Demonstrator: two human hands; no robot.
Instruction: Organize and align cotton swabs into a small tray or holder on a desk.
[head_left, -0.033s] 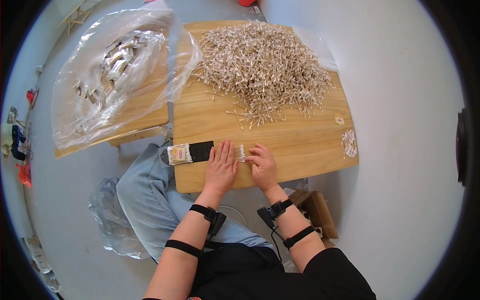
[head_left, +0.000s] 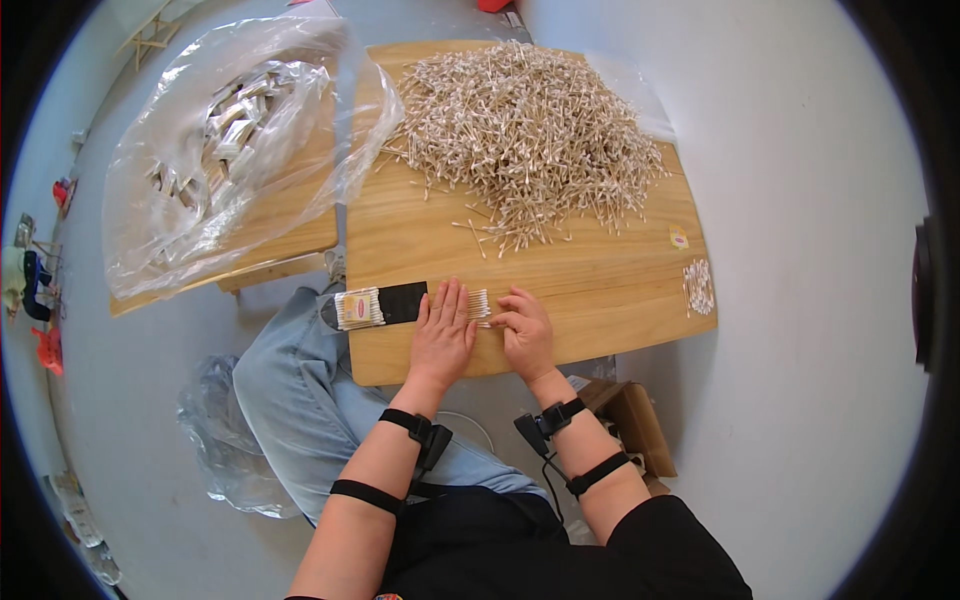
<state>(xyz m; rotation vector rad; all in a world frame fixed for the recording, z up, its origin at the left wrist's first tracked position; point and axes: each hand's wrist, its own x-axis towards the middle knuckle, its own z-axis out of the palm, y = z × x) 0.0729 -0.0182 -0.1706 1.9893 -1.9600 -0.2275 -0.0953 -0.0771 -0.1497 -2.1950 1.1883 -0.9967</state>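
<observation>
My left hand [head_left: 443, 335] lies flat, fingers stretched out together, over a row of cotton swabs [head_left: 479, 305] near the table's front edge. White swab tips stick out on its right side; the rest of the row is under the palm. My right hand [head_left: 526, 332] is curled beside those tips, thumb and fingertips pinched at the end of a lower swab. To the left of my left hand is a black strip [head_left: 404, 302]. At its left end sits a bundle of cotton swabs [head_left: 360, 309] with a yellow label on it.
A large heap of loose cotton swabs [head_left: 530, 140] covers the table's far part. Near the right edge lie a small swab pile [head_left: 699, 288] and a yellow label [head_left: 679, 237]. A clear plastic bag [head_left: 150, 230] with packed bundles rests on the left table. A cardboard box [head_left: 645, 425] stands below.
</observation>
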